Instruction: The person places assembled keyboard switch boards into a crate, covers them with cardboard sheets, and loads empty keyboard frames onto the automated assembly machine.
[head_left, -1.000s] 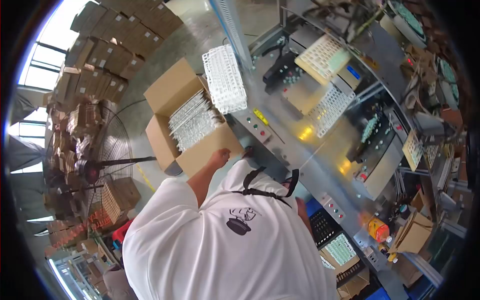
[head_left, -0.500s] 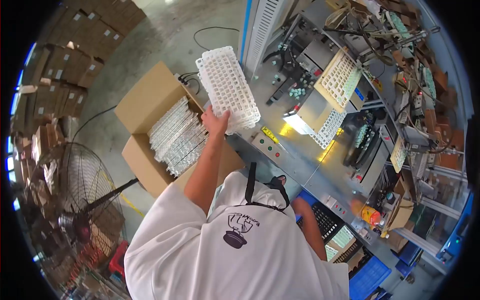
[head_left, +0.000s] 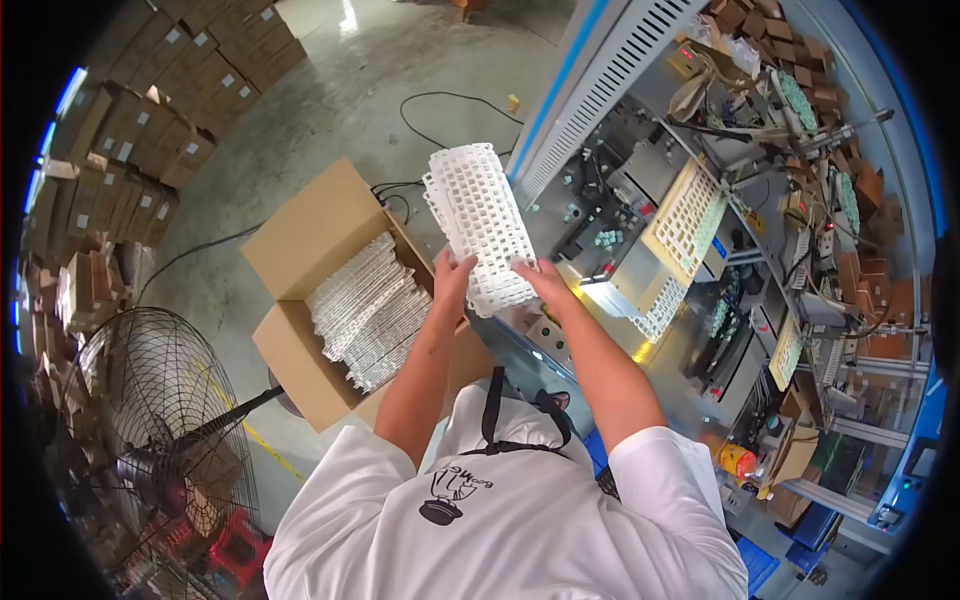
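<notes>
A stack of white keyboard plates [head_left: 484,215], full of square holes, is held up between my two hands. My left hand [head_left: 453,280] grips its lower left edge, thumb on top. On the lower right edge, my right hand [head_left: 543,284] holds the same stack, its thumb also on the face. Below and left of the stack stands an open cardboard box [head_left: 306,240] packed with rows of similar white plates [head_left: 365,310] on edge. The fingers under the stack are hidden.
Right of me is a metal workbench with a cream keyboard plate [head_left: 683,222], a white plate [head_left: 660,310] and loose green keycaps or switches. A caged fan [head_left: 170,400] stands at left, near stacked cartons [head_left: 190,75]. An orange bottle [head_left: 737,461] is at lower right.
The stack of plates has been lifted by both hands. My left hand came up from the box front to it, and my right hand swung over from the lower right to grip it.
</notes>
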